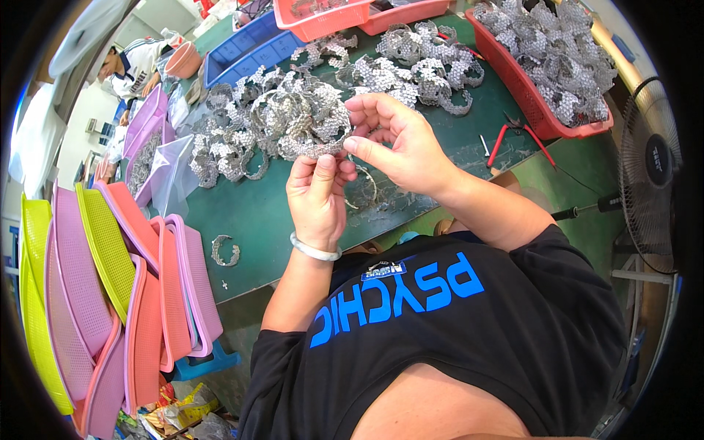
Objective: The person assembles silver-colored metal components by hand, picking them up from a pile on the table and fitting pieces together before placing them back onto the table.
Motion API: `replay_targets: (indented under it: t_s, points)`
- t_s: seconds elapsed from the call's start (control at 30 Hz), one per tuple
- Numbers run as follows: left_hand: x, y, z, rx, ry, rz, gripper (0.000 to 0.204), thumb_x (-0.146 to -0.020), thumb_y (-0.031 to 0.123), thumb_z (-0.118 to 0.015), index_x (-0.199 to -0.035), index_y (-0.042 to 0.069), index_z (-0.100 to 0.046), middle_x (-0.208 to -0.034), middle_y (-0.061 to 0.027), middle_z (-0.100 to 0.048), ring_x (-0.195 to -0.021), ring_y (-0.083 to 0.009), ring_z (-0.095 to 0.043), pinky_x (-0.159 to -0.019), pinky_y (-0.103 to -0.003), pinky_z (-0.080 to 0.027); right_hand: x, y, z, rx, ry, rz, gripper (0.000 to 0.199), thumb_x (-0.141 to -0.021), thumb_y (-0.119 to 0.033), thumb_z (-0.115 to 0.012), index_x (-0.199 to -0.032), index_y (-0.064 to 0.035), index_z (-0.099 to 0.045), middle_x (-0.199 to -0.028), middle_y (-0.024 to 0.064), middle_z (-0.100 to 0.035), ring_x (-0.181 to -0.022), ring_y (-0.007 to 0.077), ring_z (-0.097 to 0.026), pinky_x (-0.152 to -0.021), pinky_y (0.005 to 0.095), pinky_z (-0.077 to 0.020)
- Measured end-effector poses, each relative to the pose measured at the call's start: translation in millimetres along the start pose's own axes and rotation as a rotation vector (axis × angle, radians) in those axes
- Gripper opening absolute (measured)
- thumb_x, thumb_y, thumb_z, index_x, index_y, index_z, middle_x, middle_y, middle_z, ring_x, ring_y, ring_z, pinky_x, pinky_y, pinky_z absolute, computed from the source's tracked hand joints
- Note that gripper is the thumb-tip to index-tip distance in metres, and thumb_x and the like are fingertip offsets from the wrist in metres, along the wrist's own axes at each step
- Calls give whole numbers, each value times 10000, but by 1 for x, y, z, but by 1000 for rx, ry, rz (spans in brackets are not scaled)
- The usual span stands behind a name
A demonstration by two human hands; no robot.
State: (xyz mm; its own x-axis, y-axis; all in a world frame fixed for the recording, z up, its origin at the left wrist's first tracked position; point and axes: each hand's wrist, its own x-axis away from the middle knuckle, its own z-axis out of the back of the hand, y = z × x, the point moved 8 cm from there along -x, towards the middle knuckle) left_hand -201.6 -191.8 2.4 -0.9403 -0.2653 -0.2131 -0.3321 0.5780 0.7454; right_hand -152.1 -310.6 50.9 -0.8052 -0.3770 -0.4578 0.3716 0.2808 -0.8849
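Above the table's near edge, both my hands hold a silver honeycomb-patterned cuff bracelet (328,141). My left hand (315,202) pinches its lower edge between thumb and fingers. At the cuff's right side, my right hand (405,147) has its fingers and thumb curled against it. Just behind lies a pile of similar cuffs (227,150), partly hidden by the held one. Another group of cuffs (414,70) spreads farther back. Beneath my hands, a thin curved strip (374,183) shows on the table. One separate cuff (225,251) lies left of my left forearm.
A red basket (506,77) heaped with cuffs stands at the back right. Red-handled pliers (499,144) lie before it, near a fan (655,158). Stacked coloured baskets (172,293) fill the left side. Behind are a blue tray (253,55) and another person (139,66).
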Motion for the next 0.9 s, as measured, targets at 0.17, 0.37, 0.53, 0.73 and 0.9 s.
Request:
replay_targets:
  t_s: [0.17,0.37,0.53,0.73,0.9]
  points:
    - [-1,2,-2,-115,-55,-99,128,-845,77,-560,-946,-1,-573,-833,-95,-611,-683,-141,-573,-621,-263,-478,2,-4,1,-2,1,27,383,-732,-31,-647,-1082,11,-496,-928,65,-526,-765,94,-530,-615,216,-451]
    - [0,8,-6,-163,-100,-182,126,-830,44,-568,-937,-21,-580,-886,-117,-611,-699,-148,-571,-643,-262,-473,3,-9,2,21,0,87,389,-729,-17,-639,-1092,-7,-498,-948,64,-516,-800,113,-531,-633,227,-456]
    - [-1,11,-6,-191,-143,-233,116,-827,29,-567,-927,-30,-580,-952,-145,-599,-712,-156,-567,-649,-267,-468,3,-12,1,20,-16,112,403,-727,-10,-636,-1103,-12,-495,-954,70,-515,-820,120,-528,-658,234,-458]
    - [-3,22,-7,-365,-216,-357,103,-816,17,-577,-908,-28,-587,-954,-157,-596,-796,-168,-581,-700,-281,-499,4,-14,0,-28,-43,147,418,-729,23,-623,-1121,2,-480,-1001,82,-506,-870,133,-531,-725,251,-470]
    - [-2,33,-14,-514,-237,-452,92,-819,30,-574,-896,-19,-589,-943,-140,-603,-767,-169,-565,-680,-282,-476,4,-17,-2,-79,-71,165,429,-731,38,-620,-1132,7,-472,-1015,84,-500,-911,141,-530,-766,257,-471]
